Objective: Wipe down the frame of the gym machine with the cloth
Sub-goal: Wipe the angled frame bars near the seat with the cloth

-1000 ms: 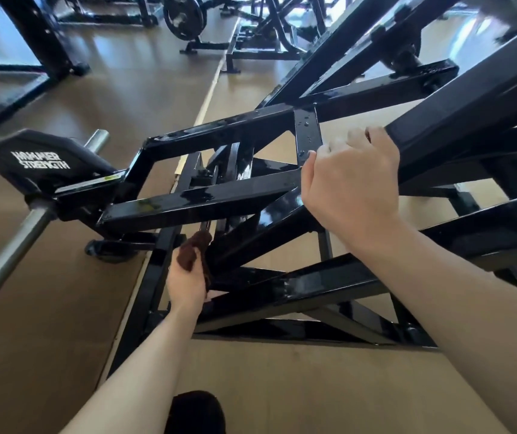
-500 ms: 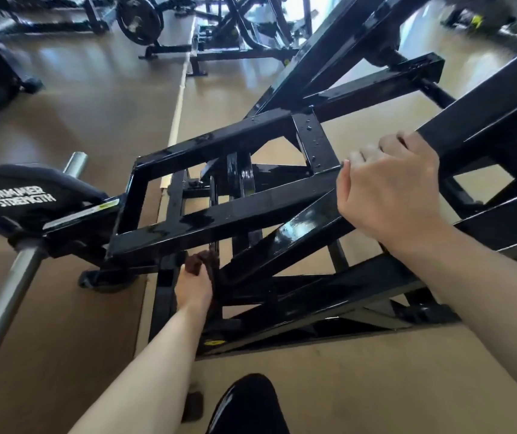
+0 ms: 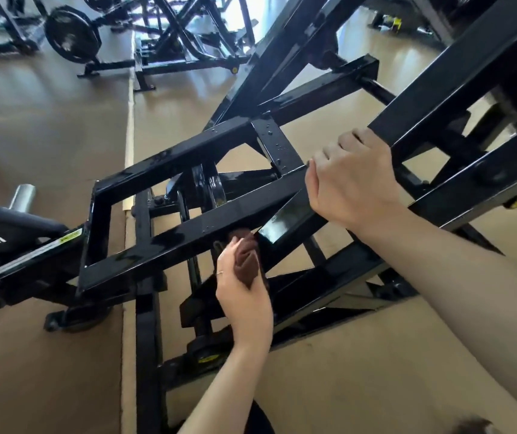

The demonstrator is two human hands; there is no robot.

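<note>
Brown cloth (image 3: 246, 260) bunched up in the left hand (image 3: 244, 296), fingers and thumb curled round it, grip closed tight on the fabric. Top of the cloth pressed against the underside of a glossy black crossbar (image 3: 188, 236) of the gym machine frame (image 3: 169, 170), right where that bar meets a slanting beam. Thin ring on one finger of the same hand.

Up and to the right of that grip, right hand (image 3: 354, 180) wrapped over a thick diagonal black beam (image 3: 457, 89), fingers curled over its top edge, thumb lying along the near side by the joint with a short cross piece. Grip closed on the beam; fingertips hidden behind it.

Water droplets on the short cross piece (image 3: 277, 145) just left of the right hand's grip, and a few on the upper bar of the rectangular frame section.

Left of the cloth grip, well apart, a black padded part (image 3: 6, 227) with white lettering, partly cut off by the picture edge, and a bare steel weight peg (image 3: 24, 198) beside it. Yellow-and-white label strip (image 3: 41, 249) on the arm leading to the pad.

Below both grips, tan floor (image 3: 360, 371) with a pale seam running away from the viewer. Far beyond, more black machines and a round weight plate (image 3: 72, 34) on one of them.
</note>
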